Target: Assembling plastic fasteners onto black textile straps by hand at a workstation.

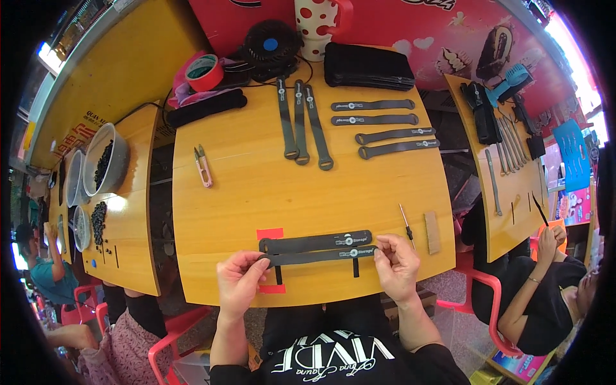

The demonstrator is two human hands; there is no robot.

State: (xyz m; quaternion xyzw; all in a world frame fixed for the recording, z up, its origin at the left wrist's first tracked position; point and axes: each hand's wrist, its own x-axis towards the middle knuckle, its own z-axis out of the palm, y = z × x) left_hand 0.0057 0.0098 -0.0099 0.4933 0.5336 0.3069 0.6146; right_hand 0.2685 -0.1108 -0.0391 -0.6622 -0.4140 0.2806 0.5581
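A dark grey strap (pixel 314 258) with pale print is stretched level between my hands near the table's front edge. My left hand (pixel 240 276) pinches its left end, and my right hand (pixel 396 266) pinches the right end by the print. Just beyond it lies a second grey strap (pixel 308 243), a slot in its left end. Two thin black strips (pixel 356 268) show from under the held strap. Red tape (pixel 273 289) is stuck to the table beside my left hand, with another piece of red tape (pixel 269 233) farther back.
Several matching straps (pixel 311 122) lie farther back, near a black stack (pixel 369 66). Pink-handled snips (pixel 203 168) are at left; a thin screwdriver-like tool (pixel 406 226) and brown strip (pixel 430 233) at right. Side tables hold tubs (pixel 106 160) and tools; people sit both sides.
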